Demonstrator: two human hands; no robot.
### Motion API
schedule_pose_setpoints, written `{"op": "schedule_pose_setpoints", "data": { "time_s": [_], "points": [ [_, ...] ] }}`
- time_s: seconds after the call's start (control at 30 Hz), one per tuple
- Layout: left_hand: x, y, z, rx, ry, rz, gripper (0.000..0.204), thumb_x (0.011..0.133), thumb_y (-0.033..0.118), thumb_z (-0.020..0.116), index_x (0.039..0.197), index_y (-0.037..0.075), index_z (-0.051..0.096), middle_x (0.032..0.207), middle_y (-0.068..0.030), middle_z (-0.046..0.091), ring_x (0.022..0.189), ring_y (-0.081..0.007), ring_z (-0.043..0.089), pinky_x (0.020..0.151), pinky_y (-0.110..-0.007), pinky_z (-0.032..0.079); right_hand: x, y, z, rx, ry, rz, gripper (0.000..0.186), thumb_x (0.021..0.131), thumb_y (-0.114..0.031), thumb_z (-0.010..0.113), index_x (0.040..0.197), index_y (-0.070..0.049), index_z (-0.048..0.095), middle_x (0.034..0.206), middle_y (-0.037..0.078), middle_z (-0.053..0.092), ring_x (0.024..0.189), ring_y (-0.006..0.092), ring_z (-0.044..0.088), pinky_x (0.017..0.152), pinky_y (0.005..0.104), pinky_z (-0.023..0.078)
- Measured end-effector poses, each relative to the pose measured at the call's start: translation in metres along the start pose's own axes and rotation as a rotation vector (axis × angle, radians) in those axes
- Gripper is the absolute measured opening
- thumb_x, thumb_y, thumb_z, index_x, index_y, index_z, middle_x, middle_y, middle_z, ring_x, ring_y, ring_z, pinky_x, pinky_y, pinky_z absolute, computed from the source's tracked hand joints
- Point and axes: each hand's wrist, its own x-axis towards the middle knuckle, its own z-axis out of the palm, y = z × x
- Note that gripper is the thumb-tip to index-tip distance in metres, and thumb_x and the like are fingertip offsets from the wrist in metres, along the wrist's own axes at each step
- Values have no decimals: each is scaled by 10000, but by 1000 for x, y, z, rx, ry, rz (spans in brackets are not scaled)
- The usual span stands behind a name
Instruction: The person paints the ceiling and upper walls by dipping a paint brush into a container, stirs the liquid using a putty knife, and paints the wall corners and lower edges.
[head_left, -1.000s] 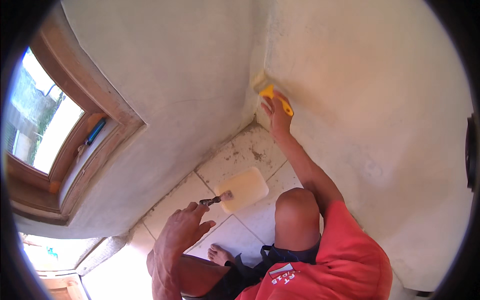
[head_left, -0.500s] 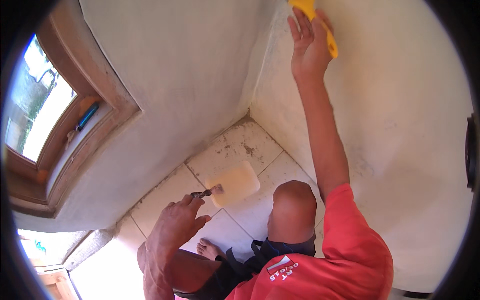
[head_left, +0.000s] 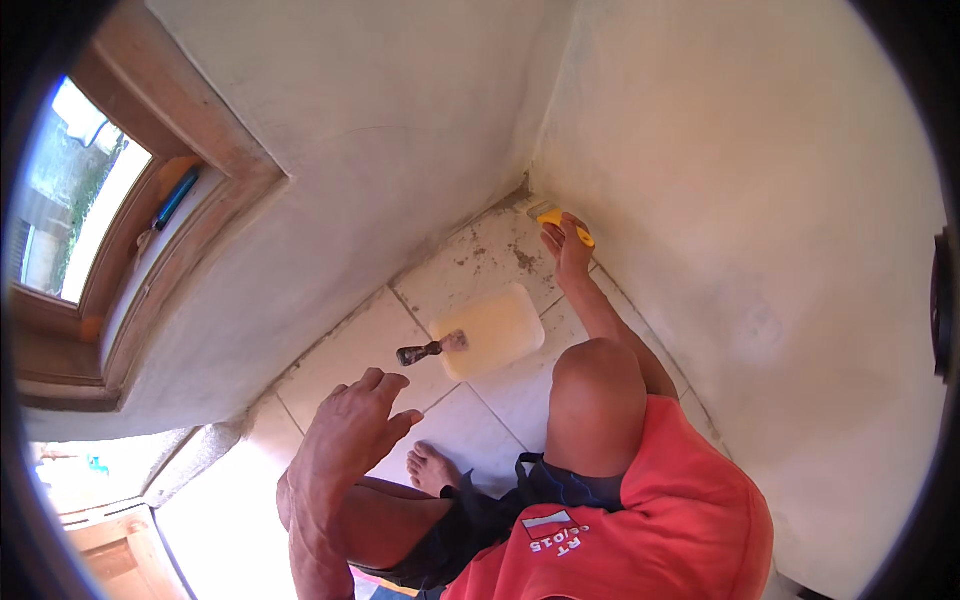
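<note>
Low beside the far wall corner, my right hand (head_left: 570,245) grips a yellow-handled paintbrush (head_left: 552,215), its pale greyish head pointing towards the corner just above the tiles. My left hand (head_left: 362,415) hangs in front of my left knee, fingers loosely bent and thumb apart, with nothing in it. Between the hands a shallow whitish plastic tub (head_left: 525,325) stands on the floor and looks to hold a cream-coloured liquid. A second brush (head_left: 422,351) with a dark, stained handle leans over the tub's left rim, its head inside, not touched by my left hand.
Pale plastered walls (head_left: 740,250) meet at the far corner. Dark crumbs and stains (head_left: 524,258) lie on the white floor tiles near it. On the left, a wooden window frame (head_left: 225,200) carries a blue-handled tool (head_left: 177,197) on its sill. My bare foot (head_left: 432,468) rests behind the tub.
My right hand has come down from high on the right wall to the floor corner, still holding the yellow-handled paintbrush. My left hand has barely moved.
</note>
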Motion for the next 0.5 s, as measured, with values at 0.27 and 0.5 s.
{"op": "schedule_pose_setpoints", "data": {
  "time_s": [0.27,0.5],
  "points": [
    [4,-1,6,16,-41,-67,436,924,367,642,1225,55,597,1143,-131,621,1021,-322,631,886,-442,473,23,25,12,-11,14,-7,218,941,-114,576,1157,-93,583,1051,85,635,946,194,673,845,359,576],
    [13,7,2,5,-69,-80,433,919,369,649,1209,51,607,1148,-130,624,1026,-312,637,886,-434,479,46,25,36,28,-17,-43,242,958,-89,563,1198,-74,575,1075,91,629,1019,199,650,919,365,561]
  ]
}}
